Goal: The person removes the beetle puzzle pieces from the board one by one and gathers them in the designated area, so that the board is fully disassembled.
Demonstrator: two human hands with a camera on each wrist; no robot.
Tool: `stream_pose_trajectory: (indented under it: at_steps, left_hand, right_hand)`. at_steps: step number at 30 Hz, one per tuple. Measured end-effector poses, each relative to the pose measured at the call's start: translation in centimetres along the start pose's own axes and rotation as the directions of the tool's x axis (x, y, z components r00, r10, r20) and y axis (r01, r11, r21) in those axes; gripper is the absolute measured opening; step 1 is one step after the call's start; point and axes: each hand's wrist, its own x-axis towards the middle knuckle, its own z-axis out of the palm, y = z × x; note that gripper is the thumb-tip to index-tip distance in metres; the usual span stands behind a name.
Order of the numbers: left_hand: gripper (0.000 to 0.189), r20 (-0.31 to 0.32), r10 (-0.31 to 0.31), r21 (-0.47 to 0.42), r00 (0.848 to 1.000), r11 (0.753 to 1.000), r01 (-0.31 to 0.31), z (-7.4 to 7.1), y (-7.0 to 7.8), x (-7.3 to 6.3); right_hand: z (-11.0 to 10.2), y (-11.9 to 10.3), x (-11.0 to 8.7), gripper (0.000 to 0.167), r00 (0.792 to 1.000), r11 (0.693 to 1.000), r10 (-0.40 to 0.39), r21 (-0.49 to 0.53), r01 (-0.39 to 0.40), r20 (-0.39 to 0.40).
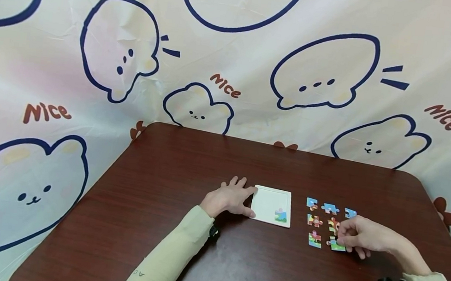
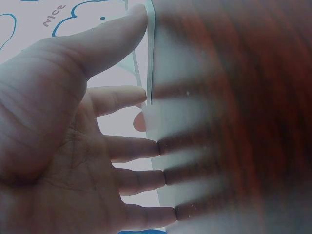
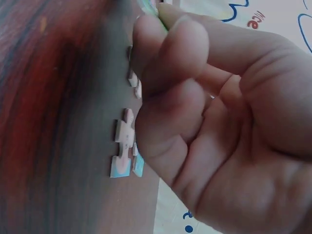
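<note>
A white square puzzle tray (image 1: 267, 204) lies on the brown table, with one colourful jigsaw piece (image 1: 281, 216) in its lower right corner. My left hand (image 1: 230, 197) is spread at the tray's left edge, thumb and index finger touching the rim; in the left wrist view the fingers are straight and apart. Over the loose pieces to the right, my right hand (image 1: 366, 237) pinches a green-edged jigsaw piece (image 1: 337, 244) between thumb and fingertips. Only a sliver of that piece (image 3: 150, 7) shows in the right wrist view. The fingers partly cover other pieces.
Several loose jigsaw pieces lie in rough rows right of the tray, among them a blue piece (image 1: 330, 208) at the back and a red-and-green piece (image 1: 314, 239) in front. A printed curtain (image 1: 255, 65) hangs behind the table (image 1: 245, 263).
</note>
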Motion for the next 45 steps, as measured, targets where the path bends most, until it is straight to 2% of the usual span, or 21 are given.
stream_pose_trajectory:
  at_steps: [9, 19, 23, 29, 37, 45]
  left_hand:
    - [0.077, 0.004, 0.004, -0.003, 1.000, 1.000, -0.004, -0.1, 0.1, -0.2]
    - [0.077, 0.001, 0.002, -0.001, 1.000, 1.000, -0.002, -0.1, 0.1, -0.2]
    - [0.077, -0.003, 0.001, 0.002, 1.000, 1.000, -0.001, -0.1, 0.1, -0.1]
    - [0.077, -0.005, 0.003, 0.003, 1.000, 1.000, -0.003, 0.0, 0.1, -0.1]
    - [0.077, -0.005, -0.003, -0.002, 1.000, 1.000, 0.003, -0.1, 0.1, -0.2]
    - [0.076, -0.007, -0.001, -0.004, 1.000, 1.000, 0.001, 0.1, 0.1, -0.1]
  right_hand:
    - [0.4, 0.5, 0.1, 0.029, 0.992, 0.992, 0.117, -0.038, -0.119, -0.055]
    - [0.6, -0.4, 0.5, 0.035, 0.960, 0.956, 0.244, -0.135, -0.262, -0.134]
    - [0.6, -0.6, 0.5, 0.034, 0.968, 0.963, 0.220, -0.129, -0.236, -0.124]
    - [0.5, -1.2, 0.8, 0.027, 0.986, 0.982, 0.097, -0.151, -0.117, -0.133]
    - [0.4, -2.7, 2.4, 0.021, 0.967, 0.977, 0.027, -0.198, -0.079, -0.252]
    - [0.8, -4.4, 4.5, 0.012, 0.959, 0.979, -0.034, -0.203, -0.024, -0.281]
